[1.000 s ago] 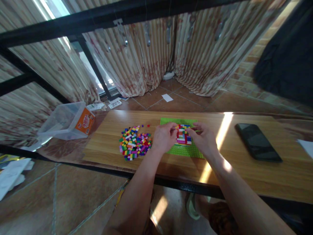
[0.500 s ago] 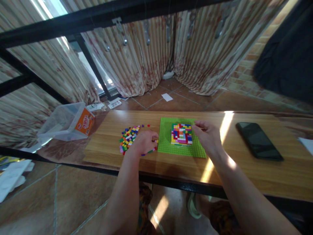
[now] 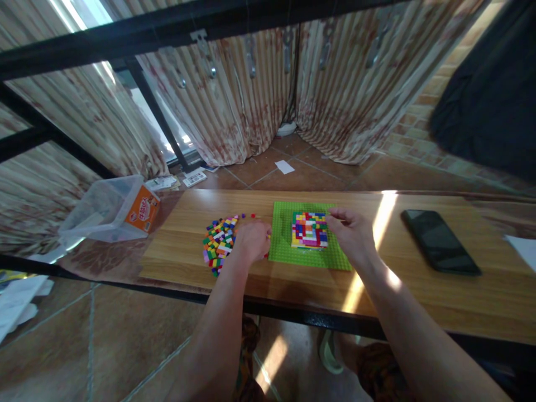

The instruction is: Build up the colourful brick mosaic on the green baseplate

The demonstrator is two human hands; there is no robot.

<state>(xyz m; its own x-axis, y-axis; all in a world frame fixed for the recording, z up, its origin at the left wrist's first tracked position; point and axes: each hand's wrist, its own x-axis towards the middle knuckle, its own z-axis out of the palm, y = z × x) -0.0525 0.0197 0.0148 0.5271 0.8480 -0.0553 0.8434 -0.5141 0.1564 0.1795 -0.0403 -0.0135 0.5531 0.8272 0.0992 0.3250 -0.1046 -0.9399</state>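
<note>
A loose pile of small multicoloured toy bricks [image 3: 218,243] lies on the wooden bench. Over its right side is my left hand [image 3: 253,240], fingers curled down and closed; whatever they grip is hidden. A square block of stacked bricks [image 3: 309,230] stands on the green baseplate [image 3: 281,234], colours mixed across its top. At the block's upper right corner, the thumb and fingertips of my right hand [image 3: 354,231] come together in a pinch. Anything between those fingertips is too small to make out.
A black phone [image 3: 440,241] lies on the bench [image 3: 385,290] at the right, with white paper [image 3: 521,250] beyond it. At the left stands a clear plastic box [image 3: 98,215] with an orange label. Curtains [image 3: 251,111] hang behind a dark metal frame.
My left hand has shifted slightly right and turned, uncovering more of the pile's near side. My right hand stays pinched beside the block's corner. The view has moved a little.
</note>
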